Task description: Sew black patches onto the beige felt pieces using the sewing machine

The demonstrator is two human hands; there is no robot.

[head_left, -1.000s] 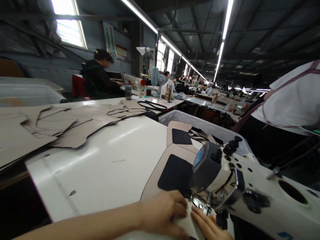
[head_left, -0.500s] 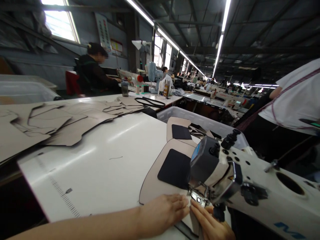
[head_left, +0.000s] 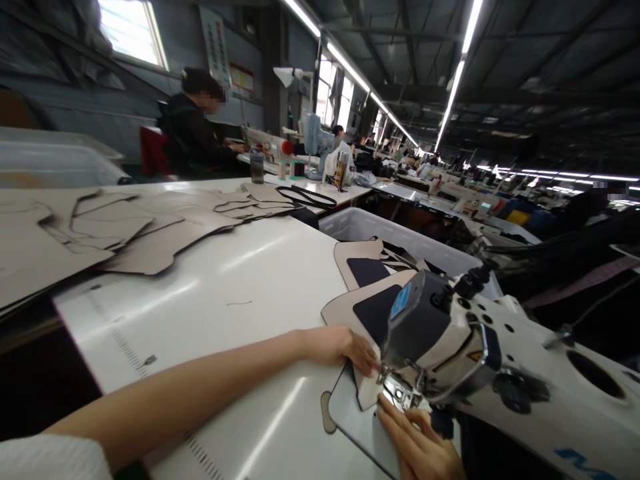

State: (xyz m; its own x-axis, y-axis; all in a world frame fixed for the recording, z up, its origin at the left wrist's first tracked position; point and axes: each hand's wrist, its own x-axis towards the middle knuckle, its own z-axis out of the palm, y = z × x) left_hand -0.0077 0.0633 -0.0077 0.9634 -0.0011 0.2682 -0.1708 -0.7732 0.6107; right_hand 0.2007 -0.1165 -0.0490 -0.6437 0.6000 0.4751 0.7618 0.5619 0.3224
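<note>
A beige fabric panel [head_left: 345, 310] with a dark patch [head_left: 377, 313] and dark edging lies under the head of a sewing machine [head_left: 425, 327]. My left hand [head_left: 345, 347] rests on the panel just left of the presser foot [head_left: 397, 393], its fingers stretched and bent downward onto the fabric. In front of the foot is my right hand [head_left: 423, 437], open, with its fingers extended along the machine bed and their tips close to the panel's near corner. Machine parts cover the panel's right side.
A second beige panel [head_left: 357, 252] lies behind, against a translucent bin [head_left: 400, 230] holding more pieces. Stacked beige pieces [head_left: 165, 233] cover the table's far left. A loose thread [head_left: 239, 303] lies on the white tabletop [head_left: 270, 280]. A co-worker [head_left: 195, 127] sits beyond.
The panel has turned and moved, uncovering the machine bed at its near side. My left hand has shifted up and away from my right hand. The person at the right has mostly left view.
</note>
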